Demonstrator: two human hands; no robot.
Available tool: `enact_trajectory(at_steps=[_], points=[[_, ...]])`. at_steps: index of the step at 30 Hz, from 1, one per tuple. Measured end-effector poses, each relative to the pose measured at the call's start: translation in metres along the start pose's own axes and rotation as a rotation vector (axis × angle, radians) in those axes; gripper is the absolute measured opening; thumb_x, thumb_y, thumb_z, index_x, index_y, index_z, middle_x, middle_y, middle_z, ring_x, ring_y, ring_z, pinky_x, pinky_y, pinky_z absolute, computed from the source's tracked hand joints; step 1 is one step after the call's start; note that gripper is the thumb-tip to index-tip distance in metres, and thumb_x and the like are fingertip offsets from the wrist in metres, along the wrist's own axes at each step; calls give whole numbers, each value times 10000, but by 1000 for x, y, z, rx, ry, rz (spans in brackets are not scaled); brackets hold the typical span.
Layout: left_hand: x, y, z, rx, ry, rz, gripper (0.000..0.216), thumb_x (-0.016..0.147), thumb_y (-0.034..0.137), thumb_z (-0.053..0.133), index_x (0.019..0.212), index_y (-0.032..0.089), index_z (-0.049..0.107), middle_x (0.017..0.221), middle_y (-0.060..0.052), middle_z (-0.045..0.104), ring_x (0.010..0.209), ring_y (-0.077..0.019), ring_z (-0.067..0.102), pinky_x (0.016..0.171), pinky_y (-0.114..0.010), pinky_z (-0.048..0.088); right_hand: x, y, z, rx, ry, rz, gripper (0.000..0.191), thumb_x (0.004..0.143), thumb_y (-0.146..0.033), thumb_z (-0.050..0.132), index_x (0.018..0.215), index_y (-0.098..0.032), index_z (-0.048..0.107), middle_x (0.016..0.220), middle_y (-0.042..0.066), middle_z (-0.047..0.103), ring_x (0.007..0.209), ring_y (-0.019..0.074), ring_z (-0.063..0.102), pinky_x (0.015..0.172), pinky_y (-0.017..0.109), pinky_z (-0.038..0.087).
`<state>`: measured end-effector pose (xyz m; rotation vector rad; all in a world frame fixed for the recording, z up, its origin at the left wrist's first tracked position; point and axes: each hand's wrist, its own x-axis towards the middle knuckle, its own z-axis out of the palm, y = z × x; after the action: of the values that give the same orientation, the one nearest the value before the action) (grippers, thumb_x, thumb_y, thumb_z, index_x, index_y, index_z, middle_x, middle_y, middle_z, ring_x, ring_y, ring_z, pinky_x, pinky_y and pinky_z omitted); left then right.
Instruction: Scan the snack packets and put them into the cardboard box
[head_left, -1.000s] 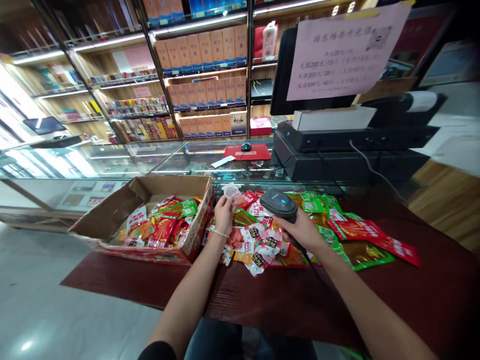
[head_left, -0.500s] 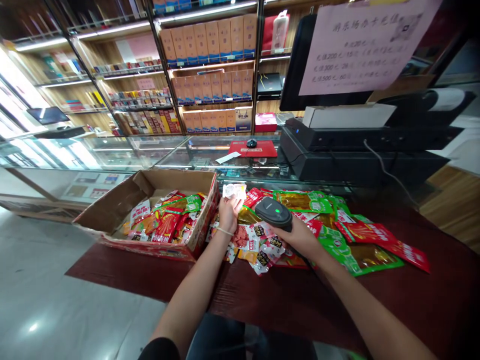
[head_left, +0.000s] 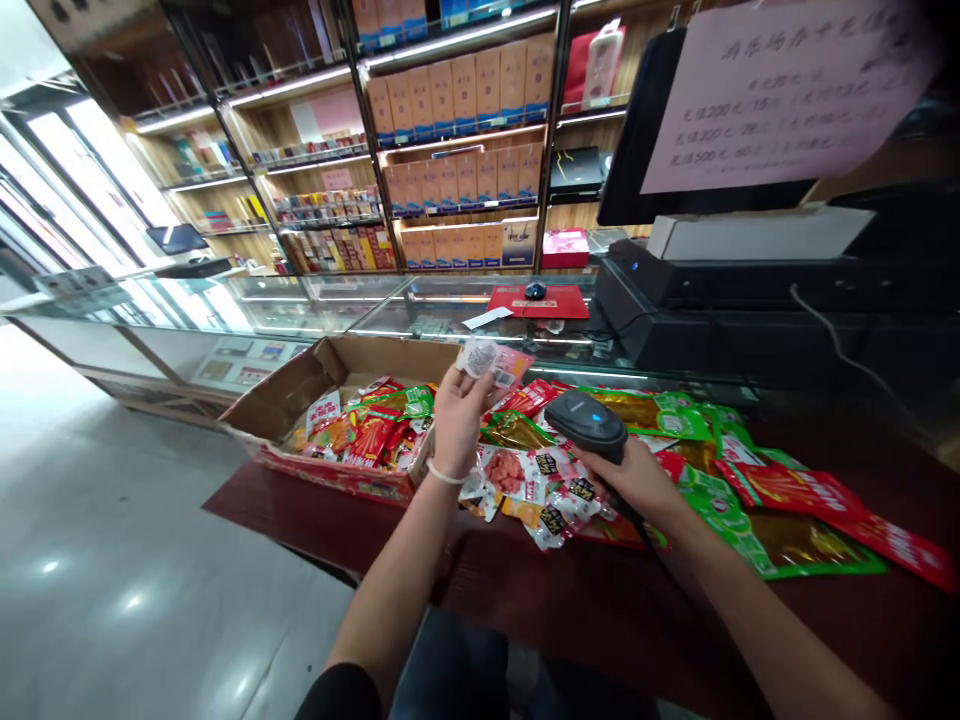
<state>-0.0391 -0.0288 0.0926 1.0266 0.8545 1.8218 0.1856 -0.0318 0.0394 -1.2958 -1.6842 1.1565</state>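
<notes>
Just right of centre, the right hand (head_left: 646, 482) wraps its fingers round a scanner (head_left: 586, 418). At mid-frame, the left hand (head_left: 459, 412) pinches a pink packet (head_left: 491, 362) low in its fingers, probably leaving the print uncovered. Left of centre, a carton (head_left: 274, 405) corrals mixed pouches (head_left: 373, 432).

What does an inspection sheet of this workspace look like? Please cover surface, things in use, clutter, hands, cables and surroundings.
Surface: dark red tabletop, bearing an open carton.
Things in use: pink-and-white packet; handheld scanner, blue light showing.
Clutter: loose packets, overlapping; more in the carton.
Hands: left hand holds the packet; right hand grips the scanner.
Cables: pale cable at right; its far end unclear.
Surroundings: glass counter, shelved boxes, monitor with paper sign.
</notes>
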Motion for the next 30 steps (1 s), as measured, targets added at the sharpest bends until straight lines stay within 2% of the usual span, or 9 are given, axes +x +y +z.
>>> enact_trajectory(at_steps=[3,6,9,13,17,20,23,26,30], points=[[-7,44,-29,363,49,198,269,858,311,638,1106,207,625,1073,-56,723,941,-187,697,837,-320,573,0,-6,7,-4,-18,-14,355,773,-539,676,676,-223,546,448,-5,559,365,143,485,393,282,391],[-6,70,-71,901,143,404,252,916,280,542,1138,231,649,1088,-43,726,1004,-184,680,909,-321,534,-2,-12,16,-45,-46,-40,359,787,-531,663,660,-222,533,453,-4,566,383,139,489,422,279,397],[3,73,-111,1295,120,413,341,908,199,506,1222,233,634,1197,-71,696,1110,-221,650,969,-361,501,-3,-14,24,-59,-58,-39,357,789,-543,665,689,-220,548,466,-7,572,389,144,500,420,277,400],[11,64,-136,1443,45,352,408,865,136,512,1253,197,621,1260,-95,664,1170,-235,620,1015,-373,477,-6,-14,32,19,-53,-38,358,783,-554,676,736,-219,557,488,-18,567,388,144,507,404,272,404],[0,65,-119,1374,-13,461,343,892,163,501,1200,204,647,1199,-75,692,1126,-210,635,998,-343,482,-13,-14,29,51,-2,-59,374,794,-555,670,691,-221,536,480,-23,552,387,133,498,406,264,407],[-16,67,-88,1264,-140,543,293,927,205,494,1173,219,652,1173,-56,701,1097,-194,642,979,-332,486,-23,-13,19,29,66,-27,394,785,-554,681,650,-219,525,455,-23,539,372,125,486,404,260,408],[-31,55,-56,1132,-260,590,262,947,237,497,1157,223,654,1140,-50,709,1065,-180,650,952,-319,495,-40,-8,7,78,96,45,404,773,-562,688,642,-212,535,453,-21,538,364,118,475,383,252,391],[-39,24,-31,1054,-395,580,269,956,248,497,1186,217,632,1148,-58,702,1073,-180,643,956,-324,491,-59,0,-3,136,122,56,385,773,-550,689,665,-209,547,460,-30,531,365,110,469,375,239,377],[-43,-37,-14,1103,-604,499,326,909,275,582,1227,207,605,1164,-86,674,1077,-217,626,957,-363,489,-80,15,-11,147,193,73,369,779,-528,685,676,-205,538,474,-37,530,357,102,469,369,229,366]])
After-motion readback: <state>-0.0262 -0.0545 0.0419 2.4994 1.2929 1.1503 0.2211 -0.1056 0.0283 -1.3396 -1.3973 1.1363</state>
